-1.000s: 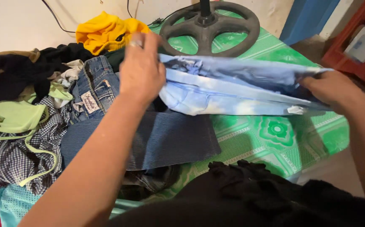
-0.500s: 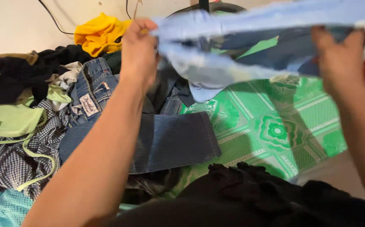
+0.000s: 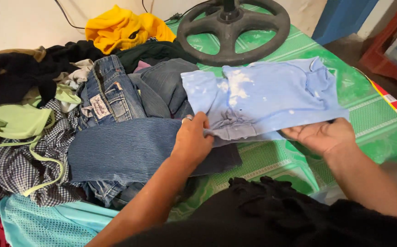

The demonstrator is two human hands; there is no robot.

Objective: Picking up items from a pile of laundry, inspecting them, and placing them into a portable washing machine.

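A light blue bleach-spotted garment (image 3: 271, 96) lies folded flat across the green patterned mat (image 3: 262, 160). My left hand (image 3: 193, 139), with a ring on one finger, pinches its lower left edge. Palm up, my right hand (image 3: 319, 135) holds its lower right edge from beneath. Folded blue jeans (image 3: 130, 148) lie just left of my left hand, under my wrist.
A heap of clothes fills the left: more jeans (image 3: 109, 93), a checked shirt (image 3: 20, 164), a light green top (image 3: 11, 123), black items, a yellow garment (image 3: 121, 27), teal mesh (image 3: 38, 224). A black round fan base (image 3: 232, 29) stands behind. Black cloth (image 3: 262, 201) lies near me.
The blue garment was held up in the air between both hands; now it has come down and lies spread on the mat, with both hands lowered to its near edge.
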